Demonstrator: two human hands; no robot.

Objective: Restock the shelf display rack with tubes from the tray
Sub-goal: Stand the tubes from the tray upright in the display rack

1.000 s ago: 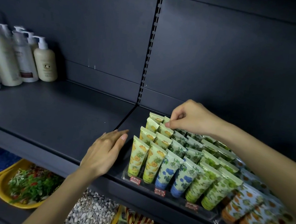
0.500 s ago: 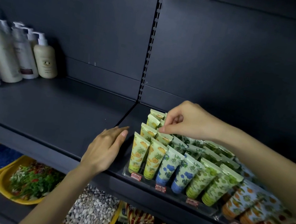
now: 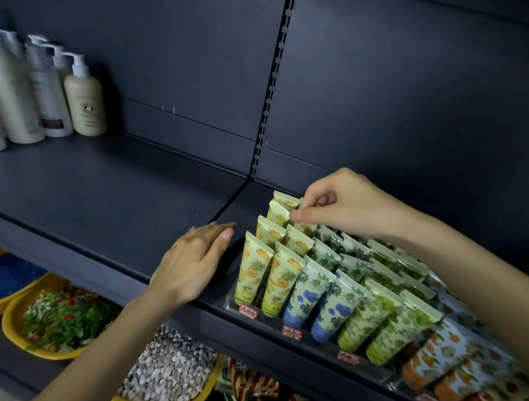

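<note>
Many fruit-printed tubes (image 3: pixel 308 287) stand cap-down; right hand (image 3: pixel 342 202) pinches one yellow tube (image 3: pixel 306 229).

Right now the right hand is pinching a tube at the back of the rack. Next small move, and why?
Probably ease that yellow tube straight down into its slot, then release. The right hand pinches its top edge in the back rows of the rack, among tightly packed tubes; the left hand lies flat on the shelf beside the rack.
</note>
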